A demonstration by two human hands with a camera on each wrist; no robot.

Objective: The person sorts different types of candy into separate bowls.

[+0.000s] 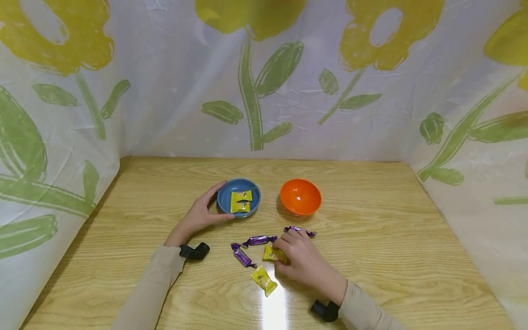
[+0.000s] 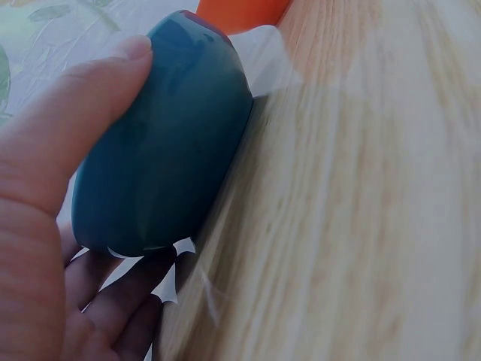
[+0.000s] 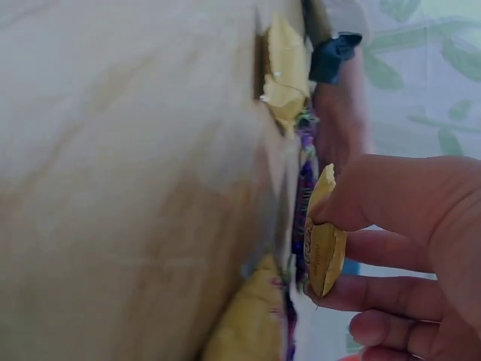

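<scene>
My left hand (image 1: pixel 200 214) holds the blue bowl (image 1: pixel 223 198) from its left side, thumb and fingers curved round its wall. Two yellow-wrapped candies (image 1: pixel 240 201) lie inside the bowl. In the right wrist view, my right hand (image 3: pixel 406 241) pinches a yellow-wrapped candy (image 3: pixel 328 256) between thumb and fingertips. From the head, the back of that hand partly hides this candy. Another yellow candy (image 1: pixel 264 280) lies on the table nearer to me, and one more yellow wrapper (image 3: pixel 252 320) shows low in the right wrist view.
An orange bowl (image 1: pixel 300 197) stands right of the blue one, with no contents visible. Three purple-wrapped candies lie near my right hand: a left one (image 1: pixel 242 256), a middle one (image 1: pixel 259 240) and a right one (image 1: pixel 305 232). Flowered sheeting (image 1: pixel 173 114) borders the wooden table (image 1: pixel 392 238).
</scene>
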